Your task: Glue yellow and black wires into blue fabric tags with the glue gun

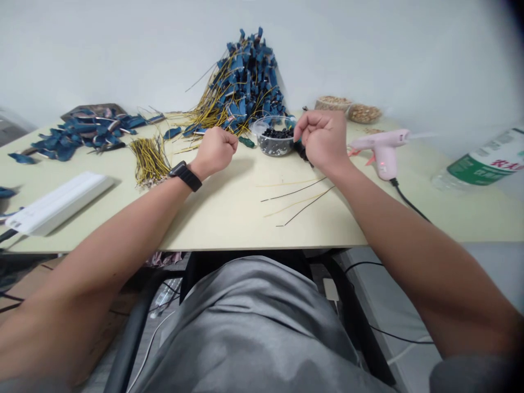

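Left hand [216,150] fisted on the bench [229,213], contents hidden. Right hand [323,139] curled, pinching a small dark part [302,152] beside the tub [275,136], thin wires [298,199] trailing beneath. Probably light, limp, easily bent; best gripped at the part. Glue gun [382,150] nearby.

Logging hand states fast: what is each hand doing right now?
Left hand: closed in a fist; contents cannot be told.
Right hand: closed, pinching something small and dark beside the plastic bowl.

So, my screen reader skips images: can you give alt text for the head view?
Two bare hands, left hand and right hand, both closed, hover over a pale table beside a clear plastic tub of black parts, behind it a heap of blue yellow-wired parts.
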Tool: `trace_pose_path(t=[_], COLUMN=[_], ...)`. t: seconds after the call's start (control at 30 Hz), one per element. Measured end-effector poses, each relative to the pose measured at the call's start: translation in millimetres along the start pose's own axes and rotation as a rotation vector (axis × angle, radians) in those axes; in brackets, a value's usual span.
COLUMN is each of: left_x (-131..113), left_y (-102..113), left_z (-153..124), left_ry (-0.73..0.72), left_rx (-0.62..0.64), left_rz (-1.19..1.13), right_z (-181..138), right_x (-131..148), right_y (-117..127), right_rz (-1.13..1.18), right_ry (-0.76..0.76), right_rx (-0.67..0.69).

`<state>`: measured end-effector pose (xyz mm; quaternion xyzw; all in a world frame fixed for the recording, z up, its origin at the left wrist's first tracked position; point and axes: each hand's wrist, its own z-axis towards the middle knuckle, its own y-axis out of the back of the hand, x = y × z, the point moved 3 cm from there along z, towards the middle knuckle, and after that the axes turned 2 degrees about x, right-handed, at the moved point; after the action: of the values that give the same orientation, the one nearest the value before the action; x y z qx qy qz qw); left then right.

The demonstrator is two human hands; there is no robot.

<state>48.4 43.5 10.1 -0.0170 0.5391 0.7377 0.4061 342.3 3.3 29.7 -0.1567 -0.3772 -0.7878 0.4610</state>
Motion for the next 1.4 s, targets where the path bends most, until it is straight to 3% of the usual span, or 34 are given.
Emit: trace_pose_path(t=[0.33,0.57,0.67,0.77,0.87,1.03,1.1,1.23,1.4], left_x=[11,-1,-7,-6,8,61,82,112,118], left_y=[-7,-4,5,31,67,126,141,147,136], left_z=[7,6,6,5,1,-17,-23,-34,-40], left_ry=[-0.077,-0.069,-0.044,-0.008,0.11,0.382,0.346,0.285,0.281], left_rx=[-0.045,0.008,0.007,-0.018,0.107,0.481,0.508,0.585,0.587], left_rz=[-0.053,-0.014,-0.023,-0.044,0.023,0.329,0.391,0.386,0.396], right_z=[-3,-9,-12,-13,-12,-13,-14,-14,-14], right_x=[7,33,44,46,40,26,25,27,24], right_y=[5,4,-1,-4,-2,2,2,0,-2], right_rz=[-0.012,-0.041,-0.067,-0.063,-0.04,0.001,-0.008,-0.019,-0.005], right_ry=[-0.022,-0.014,-0.03,-0.041,0.006,0.071,0.079,0.06,0.05], right_rx=[0.031,0.139,0.171,0.158,0.141,0.095,0.097,0.108,0.114])
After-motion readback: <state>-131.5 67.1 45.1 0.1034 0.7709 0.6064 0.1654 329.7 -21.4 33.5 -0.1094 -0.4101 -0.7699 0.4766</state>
